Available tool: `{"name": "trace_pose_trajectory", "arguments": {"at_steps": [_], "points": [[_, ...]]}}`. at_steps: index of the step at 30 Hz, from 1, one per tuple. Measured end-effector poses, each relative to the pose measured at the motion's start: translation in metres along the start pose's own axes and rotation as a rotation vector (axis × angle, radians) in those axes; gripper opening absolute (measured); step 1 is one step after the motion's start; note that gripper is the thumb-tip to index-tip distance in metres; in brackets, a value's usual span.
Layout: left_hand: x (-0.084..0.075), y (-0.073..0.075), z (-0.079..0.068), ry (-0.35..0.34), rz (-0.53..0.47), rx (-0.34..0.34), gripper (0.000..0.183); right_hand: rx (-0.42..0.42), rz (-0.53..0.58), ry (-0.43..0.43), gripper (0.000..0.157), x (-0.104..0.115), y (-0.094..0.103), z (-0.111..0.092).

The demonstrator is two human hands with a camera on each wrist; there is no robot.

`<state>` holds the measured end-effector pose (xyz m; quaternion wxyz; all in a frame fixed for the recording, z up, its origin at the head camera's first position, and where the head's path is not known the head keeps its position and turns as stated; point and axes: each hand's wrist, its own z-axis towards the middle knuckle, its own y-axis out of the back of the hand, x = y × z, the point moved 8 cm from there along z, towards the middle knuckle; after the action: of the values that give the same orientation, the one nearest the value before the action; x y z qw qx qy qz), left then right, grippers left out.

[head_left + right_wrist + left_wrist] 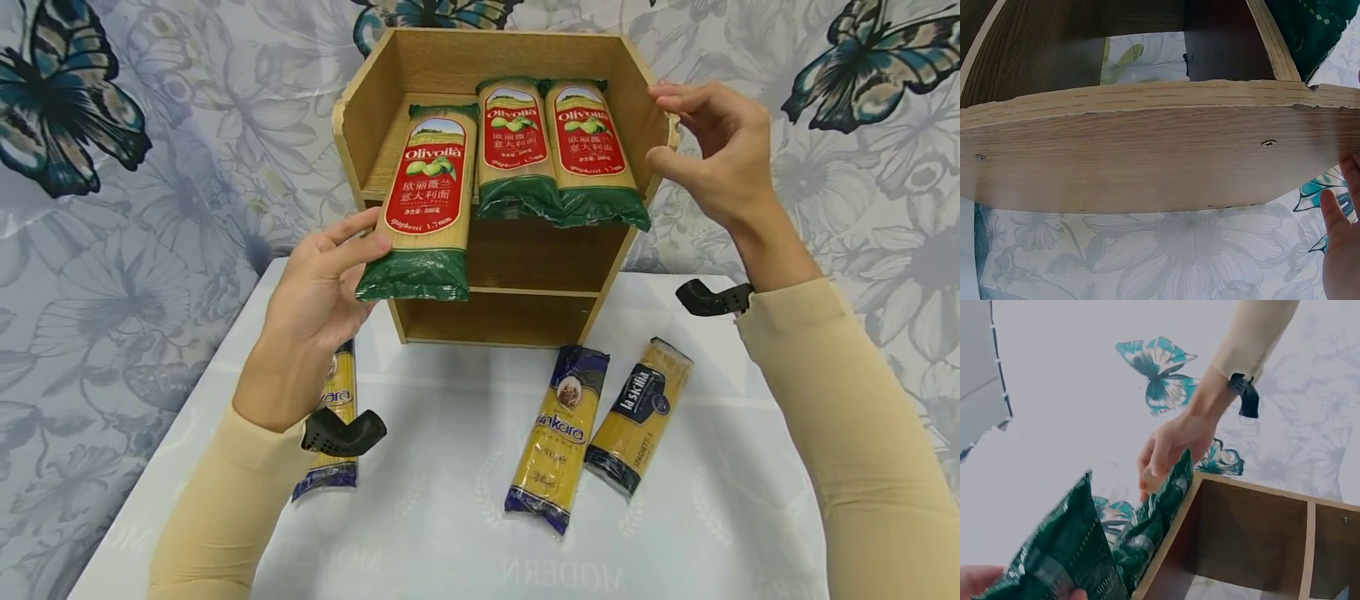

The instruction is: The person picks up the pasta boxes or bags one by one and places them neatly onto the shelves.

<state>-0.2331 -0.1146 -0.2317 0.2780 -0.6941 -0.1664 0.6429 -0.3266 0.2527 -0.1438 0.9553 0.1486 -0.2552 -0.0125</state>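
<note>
My left hand (318,287) grips a green-ended Olivoila spaghetti packet (431,200) by its lower left edge. The packet leans on the top compartment of a small wooden shelf (495,50), its bottom end jutting out at the front. Two more Olivoila packets, a middle one (517,137) and a right one (592,142), lie side by side in that compartment. My right hand (723,154) holds the shelf's right side panel (1147,156) near the top, thumb and fingers at its edge. In the left wrist view, the held packet's green end (1060,550) hides most of my fingers.
On the white table (420,517) before the shelf lie an Ankara spaghetti packet (555,442) and a La Sicilia spaghetti packet (641,412). Another Ankara packet (341,392) lies partly behind my left wrist. A patterned butterfly cloth (187,125) hangs behind the shelf.
</note>
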Motion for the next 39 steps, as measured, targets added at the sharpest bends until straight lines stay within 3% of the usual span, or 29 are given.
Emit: {"name": "trace_pose_trajectory", "arguments": {"at_steps": [7,12,14,17,25,32,39], "points": [[0.001,-0.003,-0.02,-0.129,0.074,-0.025,0.072,-0.002,0.01,-0.021,0.039,0.0,0.0,-0.001],[0.002,-0.002,-0.023,-0.221,0.14,-0.053,0.076,-0.054,0.052,-0.101,0.038,0.003,-0.002,-0.001],[0.003,-0.003,-0.022,-0.243,0.155,-0.055,0.077,-0.054,0.05,-0.096,0.037,0.009,-0.005,0.0],[0.003,-0.003,-0.016,-0.258,0.183,-0.064,0.077,-0.05,0.046,-0.081,0.037,0.016,-0.007,0.001],[0.002,0.0,0.009,-0.282,0.204,-0.111,0.07,-0.06,0.054,-0.092,0.038,0.007,-0.005,0.0],[-0.007,0.008,0.032,-0.326,0.476,-0.197,0.061,-0.043,0.028,-0.066,0.037,0.009,-0.006,-0.001],[-0.013,0.01,0.046,-0.366,0.552,-0.19,0.054,-0.058,0.061,-0.067,0.038,0.011,-0.007,0.0]]}}
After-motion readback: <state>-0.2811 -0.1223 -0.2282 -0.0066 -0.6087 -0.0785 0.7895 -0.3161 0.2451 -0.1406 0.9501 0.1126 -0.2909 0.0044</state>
